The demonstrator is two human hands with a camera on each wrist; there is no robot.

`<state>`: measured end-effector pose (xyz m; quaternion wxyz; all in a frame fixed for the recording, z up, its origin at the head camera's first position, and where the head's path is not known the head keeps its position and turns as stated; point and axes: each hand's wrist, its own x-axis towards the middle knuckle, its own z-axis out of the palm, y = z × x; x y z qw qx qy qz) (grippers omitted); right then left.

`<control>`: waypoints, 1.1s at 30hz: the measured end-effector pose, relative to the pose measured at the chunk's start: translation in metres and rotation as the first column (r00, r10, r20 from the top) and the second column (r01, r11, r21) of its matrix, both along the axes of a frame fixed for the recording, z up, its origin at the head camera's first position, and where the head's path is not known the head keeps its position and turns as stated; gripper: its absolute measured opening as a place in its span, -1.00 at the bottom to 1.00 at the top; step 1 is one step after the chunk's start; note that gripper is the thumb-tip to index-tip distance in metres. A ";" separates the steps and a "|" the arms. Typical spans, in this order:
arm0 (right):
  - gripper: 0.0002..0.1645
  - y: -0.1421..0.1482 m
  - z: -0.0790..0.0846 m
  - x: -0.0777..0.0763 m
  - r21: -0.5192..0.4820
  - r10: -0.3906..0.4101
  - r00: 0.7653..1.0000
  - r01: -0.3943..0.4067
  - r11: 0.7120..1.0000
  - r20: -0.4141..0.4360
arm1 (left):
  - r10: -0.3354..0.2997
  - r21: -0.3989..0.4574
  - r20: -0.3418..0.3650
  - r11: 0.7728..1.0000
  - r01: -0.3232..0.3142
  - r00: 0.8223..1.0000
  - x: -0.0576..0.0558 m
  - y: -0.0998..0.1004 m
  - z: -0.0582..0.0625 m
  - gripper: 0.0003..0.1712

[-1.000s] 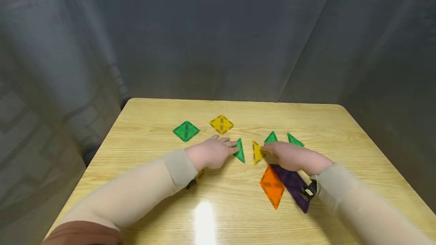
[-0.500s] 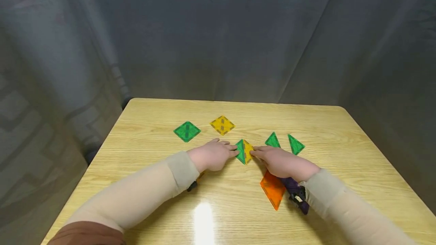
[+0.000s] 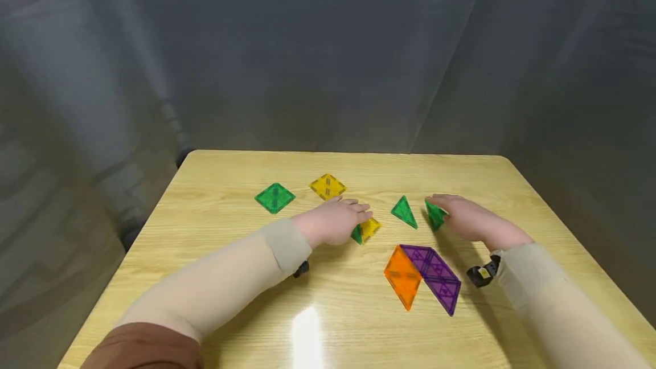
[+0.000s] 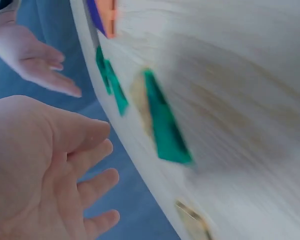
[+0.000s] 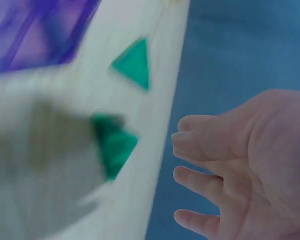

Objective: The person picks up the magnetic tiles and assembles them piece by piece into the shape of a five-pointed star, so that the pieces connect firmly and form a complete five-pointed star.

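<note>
My left hand, fingers extended, is above a pair of magnetic tile triangles, one green and one yellow, lying edge to edge on the table. It covers part of the green one. In the left wrist view that green triangle is beside the palm, and nothing is in the hand. Over on the right, my right hand overlaps a second green triangle. Its relaxed fingers hold nothing in the right wrist view. A third green triangle lies between the hands.
A green diamond and a yellow diamond lie toward the table's far side. Nearer, an orange diamond touches a strip of purple triangles. Dark curtains hang behind the wooden table.
My right hand slid the yellow triangle left against the green one, then let go and moved right to another green triangle. My left hand moved slightly right, over the joined pair.
</note>
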<state>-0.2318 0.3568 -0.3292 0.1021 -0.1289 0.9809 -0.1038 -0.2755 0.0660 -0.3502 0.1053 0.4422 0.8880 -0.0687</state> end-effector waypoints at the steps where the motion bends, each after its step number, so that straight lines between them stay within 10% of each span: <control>1: -0.34 0.008 -0.001 0.000 -0.011 -0.011 1.000 0.011 1.000 0.017 | 0.000 -0.004 0.006 1.000 0.000 1.000 0.000 0.007 0.003 -0.24; 13: -0.40 0.027 -0.028 0.004 -0.029 -0.022 0.999 0.023 0.999 0.046 | 0.062 -0.074 0.023 0.995 -0.060 0.998 -0.009 0.084 -0.004 -0.30; 33: -0.39 0.002 -0.034 -0.008 0.054 -0.064 0.998 0.063 0.997 0.023 | 0.087 -0.050 0.025 0.995 -0.086 0.996 -0.017 0.087 -0.015 -0.32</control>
